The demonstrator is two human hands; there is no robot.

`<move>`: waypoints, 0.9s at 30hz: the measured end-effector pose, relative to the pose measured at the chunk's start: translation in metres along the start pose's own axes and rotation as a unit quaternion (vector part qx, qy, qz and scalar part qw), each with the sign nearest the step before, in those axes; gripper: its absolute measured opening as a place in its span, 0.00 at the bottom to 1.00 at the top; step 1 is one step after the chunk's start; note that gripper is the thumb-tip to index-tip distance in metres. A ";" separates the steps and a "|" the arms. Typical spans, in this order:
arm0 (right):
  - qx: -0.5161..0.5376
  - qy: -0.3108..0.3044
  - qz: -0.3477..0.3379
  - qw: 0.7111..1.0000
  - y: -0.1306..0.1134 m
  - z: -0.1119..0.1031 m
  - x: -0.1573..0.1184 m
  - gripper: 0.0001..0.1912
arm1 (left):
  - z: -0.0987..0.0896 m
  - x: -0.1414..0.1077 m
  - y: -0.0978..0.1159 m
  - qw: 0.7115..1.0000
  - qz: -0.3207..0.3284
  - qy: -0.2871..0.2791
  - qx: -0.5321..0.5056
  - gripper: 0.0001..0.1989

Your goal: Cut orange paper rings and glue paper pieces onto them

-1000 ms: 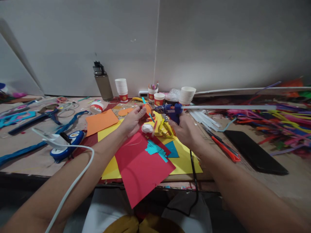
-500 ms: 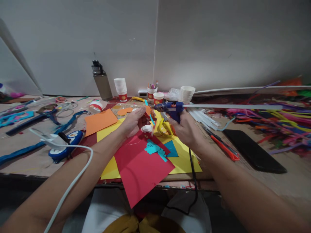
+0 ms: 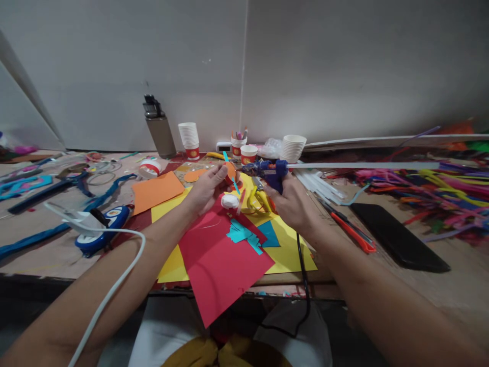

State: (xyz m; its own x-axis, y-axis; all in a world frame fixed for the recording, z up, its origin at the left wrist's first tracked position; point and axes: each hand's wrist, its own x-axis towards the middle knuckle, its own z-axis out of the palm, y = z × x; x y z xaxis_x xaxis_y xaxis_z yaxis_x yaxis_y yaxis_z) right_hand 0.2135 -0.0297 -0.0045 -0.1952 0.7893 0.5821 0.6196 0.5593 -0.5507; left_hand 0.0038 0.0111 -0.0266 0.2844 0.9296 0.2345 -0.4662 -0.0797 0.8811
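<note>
My left hand (image 3: 211, 187) pinches an orange paper disc (image 3: 231, 173) that has turquoise strips sticking out at its top and bottom. In my right hand (image 3: 289, 201) is a blue hot glue gun (image 3: 273, 171), a long pale glue stick jutting from its back. The gun's nozzle points left and is close beside the disc; whether they touch I cannot tell. Below the hands lie a small white roundish piece (image 3: 229, 201), yellow-handled scissors (image 3: 260, 198) and cut turquoise strips (image 3: 244, 235) on a red paper sheet (image 3: 225, 270).
Paper cups (image 3: 189, 140) and a grey bottle (image 3: 159, 130) stand along the back wall. To the right lie white glue sticks (image 3: 319, 183), a red cutter (image 3: 353, 232), a black phone (image 3: 399, 237) and pipe cleaners (image 3: 431, 188). A white cable (image 3: 126, 278) crosses above my left forearm.
My left hand has shifted slightly left with the orange disc, and the disc has turned a little. More of the white piece below shows. The glue gun has barely moved.
</note>
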 end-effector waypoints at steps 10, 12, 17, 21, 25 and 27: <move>0.004 -0.014 -0.001 1.000 -0.008 -0.003 0.001 0.12 | 0.000 0.001 0.005 0.998 0.043 0.025 0.024 0.21; 0.007 -0.019 -0.003 1.000 -0.010 -0.004 0.001 0.12 | 0.001 0.001 0.006 0.998 0.048 0.028 0.024 0.21; 0.008 -0.030 0.011 0.999 -0.012 -0.006 0.000 0.09 | -0.001 0.001 0.007 0.997 0.055 0.034 0.031 0.22; 0.000 -0.040 0.022 0.999 -0.013 -0.007 -0.001 0.08 | -0.002 0.001 0.008 0.997 0.061 0.035 0.042 0.22; -0.003 -0.042 0.041 0.998 -0.013 -0.007 -0.001 0.11 | -0.002 0.002 0.006 0.997 0.060 0.042 0.025 0.20; -0.021 -0.039 0.050 0.998 -0.012 -0.007 -0.002 0.14 | -0.003 0.002 0.006 0.997 0.056 0.044 0.021 0.19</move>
State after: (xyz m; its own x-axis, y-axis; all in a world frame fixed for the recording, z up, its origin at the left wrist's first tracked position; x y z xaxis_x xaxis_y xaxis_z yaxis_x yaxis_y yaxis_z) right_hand 0.2122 -0.0396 0.0051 -0.1880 0.8593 0.4757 0.6695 0.4665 -0.5780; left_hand -0.0005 0.0137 -0.0221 0.1569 0.9417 0.2978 -0.4544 -0.1989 0.8683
